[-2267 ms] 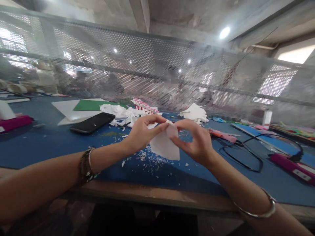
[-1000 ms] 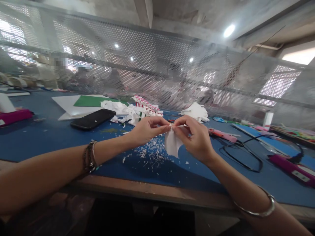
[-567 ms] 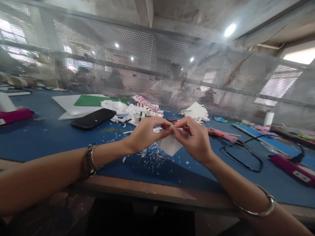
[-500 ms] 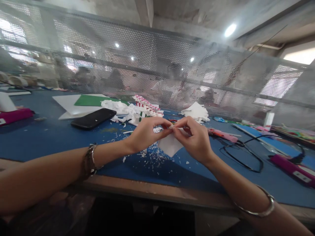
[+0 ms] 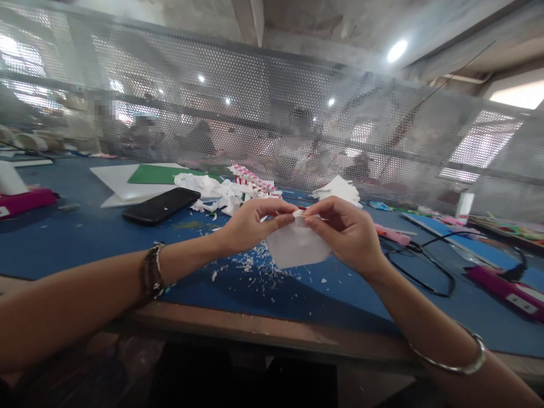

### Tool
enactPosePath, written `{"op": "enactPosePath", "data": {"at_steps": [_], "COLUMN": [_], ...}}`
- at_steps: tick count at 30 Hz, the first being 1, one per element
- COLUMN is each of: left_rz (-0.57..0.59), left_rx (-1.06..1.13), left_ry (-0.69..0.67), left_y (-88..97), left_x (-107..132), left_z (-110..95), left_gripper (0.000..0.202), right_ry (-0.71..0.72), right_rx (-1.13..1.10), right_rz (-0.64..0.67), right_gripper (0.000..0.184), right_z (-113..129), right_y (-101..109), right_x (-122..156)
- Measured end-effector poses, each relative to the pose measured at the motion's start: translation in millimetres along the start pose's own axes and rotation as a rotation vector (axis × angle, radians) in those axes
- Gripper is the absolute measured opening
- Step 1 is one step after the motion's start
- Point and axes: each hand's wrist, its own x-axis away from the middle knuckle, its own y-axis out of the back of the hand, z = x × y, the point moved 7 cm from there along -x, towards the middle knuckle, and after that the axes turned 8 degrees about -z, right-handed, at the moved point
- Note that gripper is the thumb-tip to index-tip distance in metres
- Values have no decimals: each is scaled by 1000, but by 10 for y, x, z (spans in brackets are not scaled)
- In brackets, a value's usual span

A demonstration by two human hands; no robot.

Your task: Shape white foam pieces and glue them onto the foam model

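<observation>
Both hands hold one small piece of white paper [image 5: 295, 246] in the air above the blue table [image 5: 76, 243]. My left hand [image 5: 250, 226] pinches its top edge between thumb and fingers. My right hand [image 5: 351, 235] pinches the same top edge from the right, fingers curled behind the sheet. The fingertips of both hands nearly meet at the paper's upper corner. White paper crumbs [image 5: 255, 266] lie scattered on the table just below the hands.
A black phone [image 5: 161, 205] lies left of the hands. Behind are white paper scraps [image 5: 212, 192], a pink-and-white paper piece [image 5: 253, 181], another white paper pile [image 5: 338, 190], a green sheet [image 5: 157, 174]. A black cable [image 5: 420, 266] and pink tool [image 5: 505, 286] lie right. A perforated metal screen [image 5: 272, 113] backs the table.
The paper, hanging narrow from the pinch a second ago, has been turned and spread wider between the hands. My right hand has shifted slightly right.
</observation>
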Motion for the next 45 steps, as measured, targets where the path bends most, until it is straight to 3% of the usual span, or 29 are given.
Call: {"op": "enactPosePath", "data": {"at_steps": [5,14,17,27,33,37,40,45], "left_rz": [17,-29,-60,-119,-138,-117,-98,-50], "left_rx": [23,255,227,-55,-93,-148,-181,-151], "left_ry": [35,250,216,-5,38,49,75,116], "left_y": [0,-51,-36,38,49,56,59,53], "left_x": [-4,52,53,72,73,41,14,-22], "left_z": [-15,149,149,-66,-47,14,71,142], "left_gripper": [12,11,7,12,14,17,16,14], "right_ry": [-45,-125,-117,50,72,85,190,390], "right_rx": [-63,-72,-83,99,121,159,261,430], "right_rz": [18,-80,-79,-151,-159,-62,27,68], "right_gripper": [9,6,6,2,4,15,25,16], "right_z": [-24,-76,-85,9,12,-4,41,136], "right_y": [-28,-52,-73,-29,-41,-75,-99,-107], "right_x": [9,32,45,82,80,58,60,94]}}
